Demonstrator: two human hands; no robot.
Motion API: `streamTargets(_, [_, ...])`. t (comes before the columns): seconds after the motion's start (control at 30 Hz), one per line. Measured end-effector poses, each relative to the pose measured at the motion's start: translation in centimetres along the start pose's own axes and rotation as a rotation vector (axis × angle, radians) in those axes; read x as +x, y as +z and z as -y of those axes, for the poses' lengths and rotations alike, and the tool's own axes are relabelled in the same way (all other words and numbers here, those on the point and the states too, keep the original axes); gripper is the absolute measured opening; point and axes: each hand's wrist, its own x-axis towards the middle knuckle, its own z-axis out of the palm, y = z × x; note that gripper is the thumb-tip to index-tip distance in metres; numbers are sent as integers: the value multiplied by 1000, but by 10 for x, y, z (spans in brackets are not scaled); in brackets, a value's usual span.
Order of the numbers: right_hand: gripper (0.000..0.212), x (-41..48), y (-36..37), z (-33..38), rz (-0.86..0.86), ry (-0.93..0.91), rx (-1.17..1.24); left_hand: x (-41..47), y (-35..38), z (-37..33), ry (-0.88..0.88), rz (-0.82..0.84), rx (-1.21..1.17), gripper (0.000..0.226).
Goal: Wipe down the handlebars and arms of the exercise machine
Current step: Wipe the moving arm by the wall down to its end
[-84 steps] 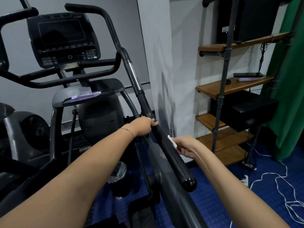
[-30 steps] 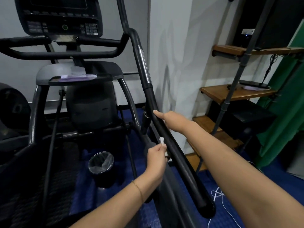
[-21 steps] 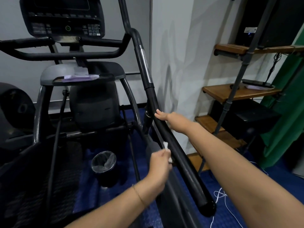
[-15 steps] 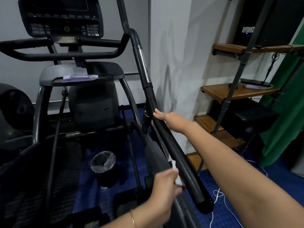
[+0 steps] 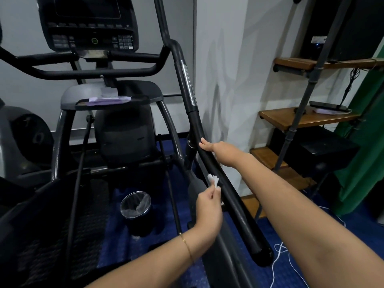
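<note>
Head cam: L hand (image 5: 208, 206) pinching wipe (image 5: 214, 179) slid back up arm (image 5: 239, 208); R hand (image 5: 217, 149) still grips it.

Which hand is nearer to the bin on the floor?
Left. The left hand, pinching a wipe, is just right of the bin, beside the bar. The right hand rests on the bar higher up, farther from the bin.

Bin (image 5: 136, 213) on floor (image 5: 116, 244) L of machine arm (image 5: 239, 213); shelves (image 5: 291, 119) R, by wall (image 5: 228, 80).
</note>
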Motion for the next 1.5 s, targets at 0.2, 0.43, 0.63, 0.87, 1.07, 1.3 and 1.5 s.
streamTargets(0.2, [88, -5, -9, 5, 21, 3, -62, -6, 1, -7, 25, -22, 85, 29])
streamTargets(0.43, [82, -9, -11, 13, 44, 8, -191, -19, 4, -7, -15, 18, 171, 34])
streamTargets(0.63, [80, -9, -12, 12, 52, -25, -196, -57, 3, 6, 89, 76, 192, 42])
streamTargets(0.87, [79, -10, -16, 16, 90, -4, -213, -31, 8, -16, 67, -17, 251, 41])
streamTargets(1.07, [81, -10, -17, 21, 108, 20, -262, -37, 6, -23, 93, -1, 366, 39])
streamTargets(1.3, [82, -12, -16, 21, 97, 8, -299, -44, 4, -26, 193, 52, 516, 39])
streamTargets(1.5, [85, -6, -22, 18, 108, -25, -287, -33, 0, -24, 179, 65, 470, 40])
